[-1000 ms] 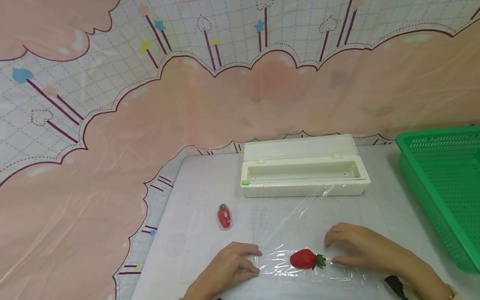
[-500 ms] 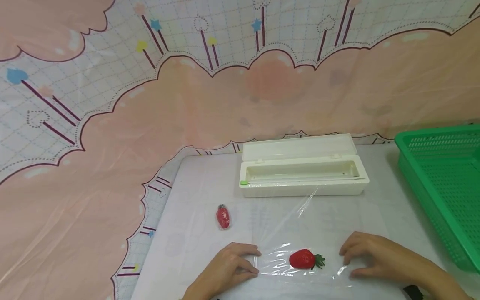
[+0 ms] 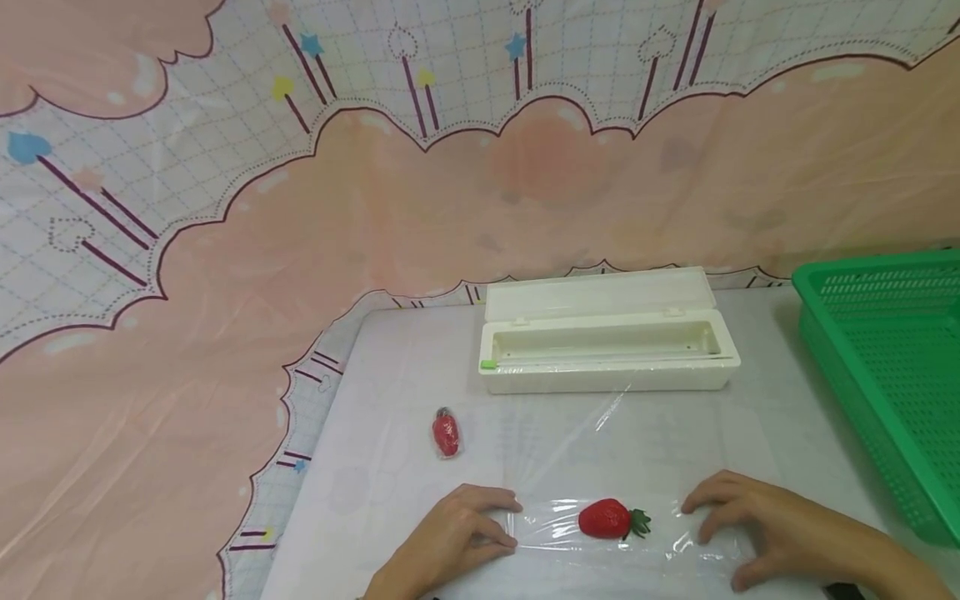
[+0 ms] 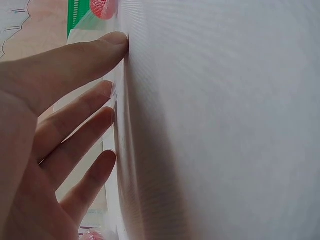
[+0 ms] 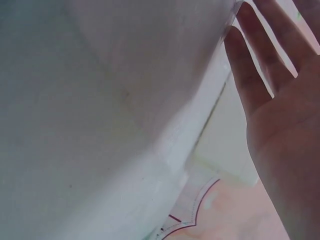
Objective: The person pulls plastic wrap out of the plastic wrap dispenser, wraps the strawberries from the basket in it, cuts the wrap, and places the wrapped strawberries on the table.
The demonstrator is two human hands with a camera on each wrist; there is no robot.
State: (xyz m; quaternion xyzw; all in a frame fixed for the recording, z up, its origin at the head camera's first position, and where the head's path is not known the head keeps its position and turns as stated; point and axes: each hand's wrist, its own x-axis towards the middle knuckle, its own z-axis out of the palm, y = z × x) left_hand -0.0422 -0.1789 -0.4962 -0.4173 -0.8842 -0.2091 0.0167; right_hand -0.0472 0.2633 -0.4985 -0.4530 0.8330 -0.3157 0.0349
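A red strawberry (image 3: 604, 518) with green leaves lies on clear plastic wrap (image 3: 551, 527) spread over the white table. Left of it, my left hand (image 3: 459, 533) presses its fingertips and thumb on the wrap's left edge. In the left wrist view the fingers (image 4: 82, 105) are spread and fairly straight, tips at the surface. My right hand (image 3: 765, 525) is right of the strawberry, its fingers spread and tips down at the wrap's right part. The right wrist view shows straight fingers (image 5: 250, 70) touching the surface.
An open white wrap dispenser box (image 3: 607, 375) stands at the back, and the wrap runs forward from it. A small wrapped red fruit (image 3: 446, 433) lies at left. On the right is a green plastic basket (image 3: 862, 400). A patterned cloth (image 3: 450, 208) hangs behind.
My right hand has moved right, away from the strawberry's leaves, and its thumb has spread toward me. My left hand and the strawberry have stayed in place.
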